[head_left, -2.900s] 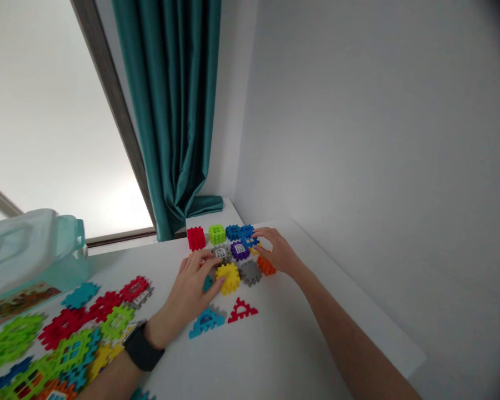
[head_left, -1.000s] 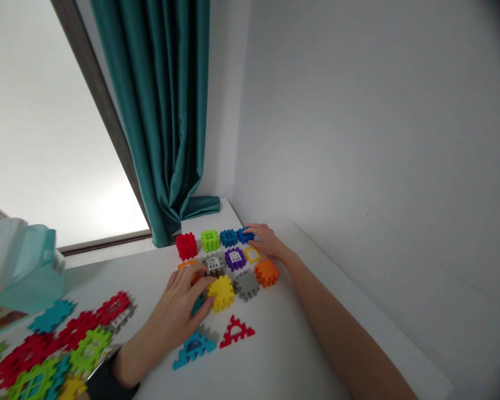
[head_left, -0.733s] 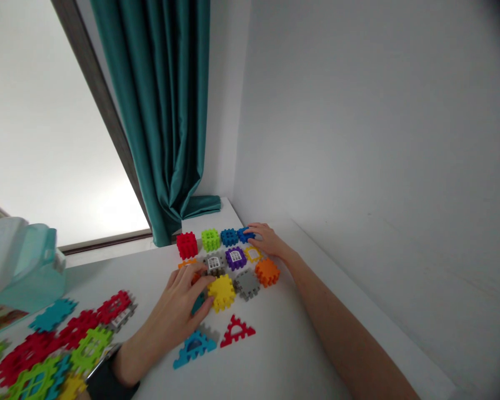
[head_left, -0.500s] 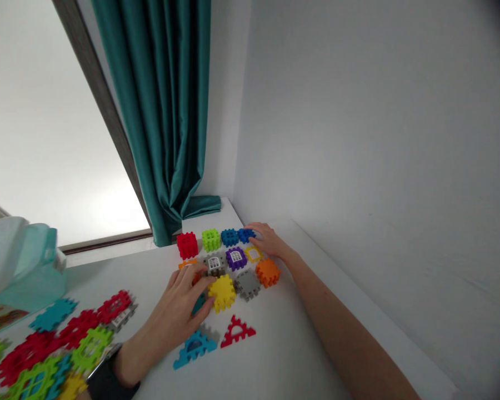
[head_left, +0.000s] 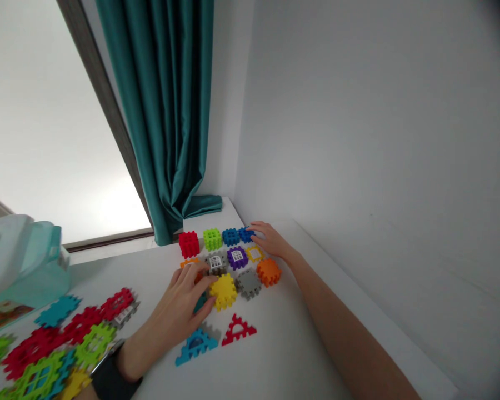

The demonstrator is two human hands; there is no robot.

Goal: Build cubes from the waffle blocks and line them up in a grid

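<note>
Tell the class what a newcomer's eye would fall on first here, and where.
The tall teal curtain strikes first, hanging left of the picture's middle. Below it, on the white table, bright toothed blocks sit in rough rows, the left hand at a yellow block and the right hand at a blue block. At lower left, loose colourful pieces lie in front of a pale teal box.

A watch (head_left: 115,376) with a broad, plain black band (head_left: 115,382) circles the left wrist (head_left: 130,355); its case (head_left: 105,358) shows a thin silvery edge. Beyond the watch, the left hand (head_left: 182,303) is bare. Right of the watch, the right hand (head_left: 271,240) and right forearm (head_left: 331,314) are bare too.
</note>
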